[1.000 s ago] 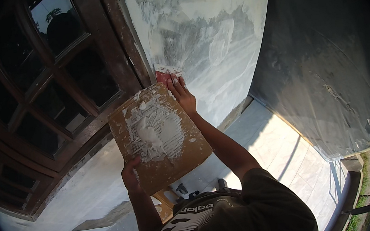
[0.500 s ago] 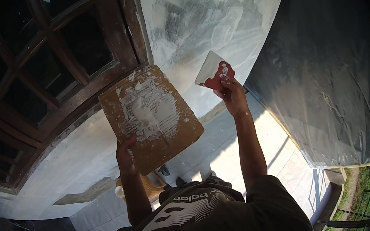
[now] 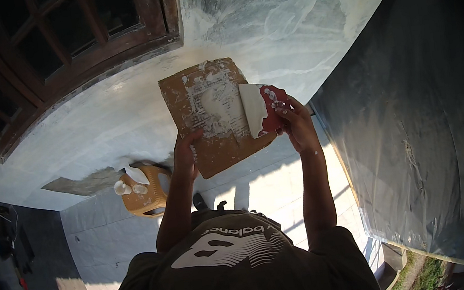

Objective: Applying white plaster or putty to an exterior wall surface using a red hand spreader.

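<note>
My left hand (image 3: pixel 187 153) grips the lower left edge of a brown cardboard sheet (image 3: pixel 217 159), thumb on top and the other fingers hidden beneath. White putty (image 3: pixel 217 107) is smeared thickly over the sheet's middle. In my right hand (image 3: pixel 297 123) is a flat putty spreader (image 3: pixel 273 108), red with a wide coat of white putty along its left side. The spreader's coated edge lies over the right part of the cardboard, close to the putty; whether it touches cannot be told. White specks mark my right fingers.
Ahead stands a wall (image 3: pixel 267 55) with grey and white patches. A brown wooden window frame (image 3: pixel 102 62) is at upper left. Dark plastic sheeting (image 3: pixel 407 125) hangs on the right. A tan plastic stool (image 3: pixel 145 199) with white items on it stands on the tiled floor (image 3: pixel 111 239), lower left.
The spreader has come from apart at the right to over the cardboard's right side. The view has shifted, so the stool now shows more fully at left.
</note>
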Demonstrator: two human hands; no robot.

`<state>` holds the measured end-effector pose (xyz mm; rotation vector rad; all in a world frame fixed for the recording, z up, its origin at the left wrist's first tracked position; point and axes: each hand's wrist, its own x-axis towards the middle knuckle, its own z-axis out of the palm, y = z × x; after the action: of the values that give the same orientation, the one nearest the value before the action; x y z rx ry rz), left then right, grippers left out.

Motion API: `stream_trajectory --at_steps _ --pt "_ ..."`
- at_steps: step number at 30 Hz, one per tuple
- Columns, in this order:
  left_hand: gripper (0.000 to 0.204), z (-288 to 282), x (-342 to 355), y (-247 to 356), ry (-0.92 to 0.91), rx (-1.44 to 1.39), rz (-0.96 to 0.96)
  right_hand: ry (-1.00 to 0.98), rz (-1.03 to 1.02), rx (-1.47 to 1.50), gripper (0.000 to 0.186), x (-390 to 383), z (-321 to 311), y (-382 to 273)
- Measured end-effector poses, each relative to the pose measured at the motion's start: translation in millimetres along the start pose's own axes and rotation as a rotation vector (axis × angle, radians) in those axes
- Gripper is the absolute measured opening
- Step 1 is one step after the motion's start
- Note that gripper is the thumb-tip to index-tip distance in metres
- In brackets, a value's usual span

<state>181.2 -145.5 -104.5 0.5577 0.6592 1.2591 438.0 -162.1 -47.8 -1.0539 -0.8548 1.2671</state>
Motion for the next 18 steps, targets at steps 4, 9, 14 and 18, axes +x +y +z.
stream_trajectory --at_steps 4,9,14,18 --pt "0.043 28.7 -34.9 -43.3 0.006 -0.023 -0.023 -0.036 -0.048 -0.126 0.04 -31.2 -50.2 0.0" --pt "0.046 50.2 -69.9 -86.0 -0.021 0.095 -0.121 -0.106 -0.096 -0.268 0.049 -50.8 -102.3 -22.9" --pt "0.044 63.1 -83.0 -108.9 -0.093 0.154 -0.176 -0.272 -0.065 -0.317 0.047 -42.1 -132.3 -39.3" --pt "0.043 74.0 -91.3 -112.7 -0.053 0.169 -0.21 -0.447 -0.059 -0.375 0.049 -50.7 -134.5 -40.7"
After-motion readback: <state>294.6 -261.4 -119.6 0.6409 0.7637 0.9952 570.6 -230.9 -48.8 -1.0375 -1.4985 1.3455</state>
